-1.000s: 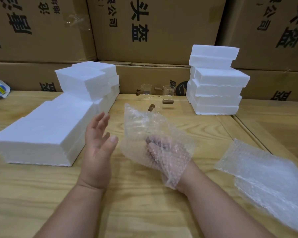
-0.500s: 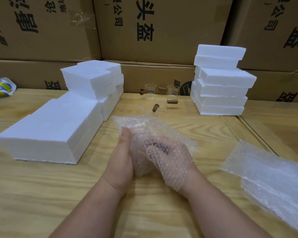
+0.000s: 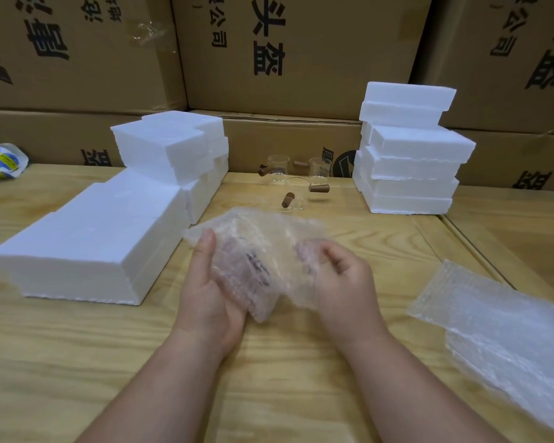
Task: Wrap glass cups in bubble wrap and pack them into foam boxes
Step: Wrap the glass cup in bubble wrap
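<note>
Mid frame, above the table (image 3: 77,362): bubble wrap (image 3: 263,251) held between two hands. Left hand (image 3: 205,295) cupped under it, thumb up on its left edge. Right hand (image 3: 339,282) pinching its right side, fingers curled. Three cups (image 3: 296,193) up mid frame, by the back boxes (image 3: 301,59). Foam boxes (image 3: 93,238) left, another stack (image 3: 410,155) upper right. More wrap (image 3: 499,340) lying lower right

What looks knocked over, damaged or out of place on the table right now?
Nothing looks spilled or broken. The right foam box stack is unevenly piled, its layers offset. Three glass cups stand upright. Both hands hold the bubble wrap.
</note>
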Motion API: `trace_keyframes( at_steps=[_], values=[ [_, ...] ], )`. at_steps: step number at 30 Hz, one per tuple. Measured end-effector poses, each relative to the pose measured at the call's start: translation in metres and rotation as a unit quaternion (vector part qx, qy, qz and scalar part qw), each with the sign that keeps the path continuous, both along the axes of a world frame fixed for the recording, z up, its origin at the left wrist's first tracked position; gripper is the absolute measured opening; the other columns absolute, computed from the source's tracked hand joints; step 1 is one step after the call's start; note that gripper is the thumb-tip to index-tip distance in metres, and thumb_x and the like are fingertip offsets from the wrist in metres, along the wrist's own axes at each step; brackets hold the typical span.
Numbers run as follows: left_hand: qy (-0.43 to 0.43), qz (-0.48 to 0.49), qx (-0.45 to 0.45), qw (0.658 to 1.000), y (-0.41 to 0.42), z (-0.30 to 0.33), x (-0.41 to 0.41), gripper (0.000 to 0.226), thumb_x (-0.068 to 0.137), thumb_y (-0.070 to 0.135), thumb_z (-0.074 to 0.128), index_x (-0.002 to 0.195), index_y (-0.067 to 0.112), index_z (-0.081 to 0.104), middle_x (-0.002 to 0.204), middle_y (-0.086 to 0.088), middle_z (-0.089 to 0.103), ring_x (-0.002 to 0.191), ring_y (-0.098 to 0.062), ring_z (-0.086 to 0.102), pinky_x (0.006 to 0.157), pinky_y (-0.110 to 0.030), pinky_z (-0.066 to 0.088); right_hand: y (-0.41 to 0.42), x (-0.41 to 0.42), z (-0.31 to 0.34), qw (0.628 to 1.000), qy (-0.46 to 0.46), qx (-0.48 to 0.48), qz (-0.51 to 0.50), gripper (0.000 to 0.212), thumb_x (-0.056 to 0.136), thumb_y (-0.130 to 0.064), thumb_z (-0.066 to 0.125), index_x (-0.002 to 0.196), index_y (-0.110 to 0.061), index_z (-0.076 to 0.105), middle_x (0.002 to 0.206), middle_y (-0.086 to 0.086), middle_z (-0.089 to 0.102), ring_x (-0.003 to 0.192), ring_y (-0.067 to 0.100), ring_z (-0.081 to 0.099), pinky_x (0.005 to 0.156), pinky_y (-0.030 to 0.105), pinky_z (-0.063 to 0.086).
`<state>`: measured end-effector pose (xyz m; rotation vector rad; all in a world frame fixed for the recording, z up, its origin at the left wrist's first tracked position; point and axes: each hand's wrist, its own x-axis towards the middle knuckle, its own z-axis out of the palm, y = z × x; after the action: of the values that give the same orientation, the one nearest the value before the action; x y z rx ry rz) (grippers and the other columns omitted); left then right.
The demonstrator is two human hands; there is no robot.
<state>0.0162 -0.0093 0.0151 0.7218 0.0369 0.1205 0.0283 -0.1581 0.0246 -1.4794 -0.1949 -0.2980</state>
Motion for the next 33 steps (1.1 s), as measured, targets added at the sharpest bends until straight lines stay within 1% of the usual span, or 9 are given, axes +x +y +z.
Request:
trace_keyframes(
  at_steps=[5,10,12,15,19,22,26,30,33],
  values=[
    [0.023,0.043,-0.094,0.994,0.007,0.003,0.001,0.060,0.091,0.043,0.068,0.141,0.013,0.055,0.132,-0.014,0.069,0.120,-0.036,0.067,0.096,-0.058,0.055,-0.005,0.006,-0.010,0.979,0.087,0.081,-0.166,0.019,0.098,-0.029,0.054,0.114,-0.034,0.063,0.111,-0.021,0.065,0.100,-0.011,0.058,0.086,0.019,0.046],
    [0.015,-0.018,-0.097,0.995,0.009,0.004,0.000,0.063,0.093,0.044,0.066,0.146,0.014,0.052,0.138,-0.015,0.065,0.126,-0.037,0.063,0.110,-0.056,0.045,0.010,0.009,-0.010,0.971,0.203,0.123,0.038,0.112,0.067,-0.054,0.078,0.158,-0.016,0.024,0.126,-0.005,0.067,0.119,0.015,0.064,0.110,0.044,0.045],
    [0.007,-0.057,-0.047,0.997,0.008,0.002,-0.001,0.062,0.094,0.048,0.063,0.146,0.016,0.052,0.141,-0.016,0.062,0.130,-0.037,0.060,0.112,-0.055,0.042,0.011,0.008,-0.010,0.962,0.200,0.166,0.084,0.093,0.071,-0.035,0.084,0.148,-0.006,0.041,0.117,0.007,0.074,0.110,0.025,0.071,0.107,0.054,0.048],
    [0.010,-0.082,0.019,0.996,0.006,0.000,-0.001,0.063,0.085,0.051,0.069,0.141,0.022,0.059,0.139,-0.012,0.065,0.125,-0.031,0.064,0.109,-0.050,0.046,0.002,0.015,-0.009,0.966,0.169,0.187,0.055,0.005,0.088,-0.013,0.076,0.092,-0.012,0.078,0.097,0.014,0.077,0.092,0.028,0.073,0.100,0.059,0.052],
    [0.005,-0.100,0.096,0.990,0.003,0.002,-0.005,0.054,0.073,0.047,0.079,0.123,0.029,0.074,0.134,-0.010,0.068,0.107,-0.022,0.067,0.088,-0.035,0.048,-0.014,0.024,-0.001,0.967,0.110,0.230,0.007,0.025,0.089,-0.012,0.073,0.068,-0.025,0.078,0.077,0.002,0.072,0.079,0.020,0.065,0.088,0.043,0.055],
    [-0.037,-0.157,0.187,0.969,0.002,0.003,-0.009,0.067,0.068,0.048,0.087,0.130,0.030,0.070,0.135,-0.007,0.068,0.109,-0.019,0.065,0.083,-0.028,0.050,-0.024,0.025,0.002,0.965,0.096,0.244,-0.014,0.024,0.085,-0.013,0.078,0.065,-0.027,0.076,0.076,-0.001,0.071,0.079,0.017,0.066,0.082,0.034,0.058],
    [-0.075,-0.207,0.260,0.940,0.003,0.002,-0.012,0.064,0.073,0.039,0.085,0.132,0.024,0.067,0.129,-0.009,0.070,0.107,-0.020,0.070,0.077,-0.028,0.055,-0.028,0.021,0.009,0.965,0.116,0.234,-0.019,0.020,0.080,-0.017,0.083,0.066,-0.029,0.076,0.083,0.002,0.076,0.082,0.021,0.071,0.091,0.047,0.059],
    [-0.051,-0.200,0.237,0.949,0.004,-0.001,-0.010,0.062,0.071,0.030,0.079,0.131,0.019,0.067,0.118,-0.010,0.072,0.088,-0.017,0.070,0.065,-0.025,0.053,-0.025,0.020,0.009,0.956,0.128,0.264,-0.029,0.010,0.079,-0.017,0.083,0.081,-0.022,0.075,0.093,0.007,0.078,0.087,0.022,0.075,0.087,0.046,0.061],
    [-0.040,-0.169,0.180,0.968,0.003,0.000,-0.009,0.072,0.071,0.027,0.077,0.139,0.016,0.058,0.125,-0.012,0.070,0.096,-0.022,0.070,0.069,-0.028,0.056,-0.025,0.023,0.003,0.932,0.165,0.312,-0.080,0.023,0.091,-0.031,0.074,0.106,-0.015,0.069,0.093,0.005,0.078,0.082,0.019,0.075,0.068,0.035,0.060]
  ],
)
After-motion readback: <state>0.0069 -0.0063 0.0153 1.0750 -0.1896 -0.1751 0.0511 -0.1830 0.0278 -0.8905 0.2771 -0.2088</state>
